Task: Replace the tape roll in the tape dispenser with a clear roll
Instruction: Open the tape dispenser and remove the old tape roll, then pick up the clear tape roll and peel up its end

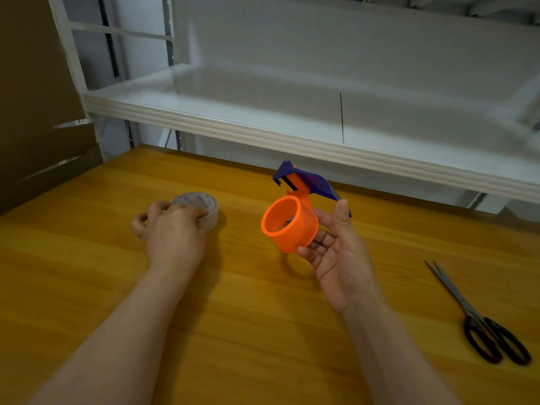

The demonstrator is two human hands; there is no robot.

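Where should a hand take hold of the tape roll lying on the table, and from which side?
Grip the tape roll by its outer wall from above, thumb opposite fingers: it lies flat on the table, hole up. The left hand touches its top.

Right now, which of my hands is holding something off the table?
Your right hand: it holds the orange tape dispenser in the air, while your left hand grips the tape roll lying on the table.

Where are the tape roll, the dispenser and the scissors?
tape roll [201,200]: head view, printed top face.
dispenser [304,229]: head view, orange drum wall.
scissors [455,295]: head view, on the blades.
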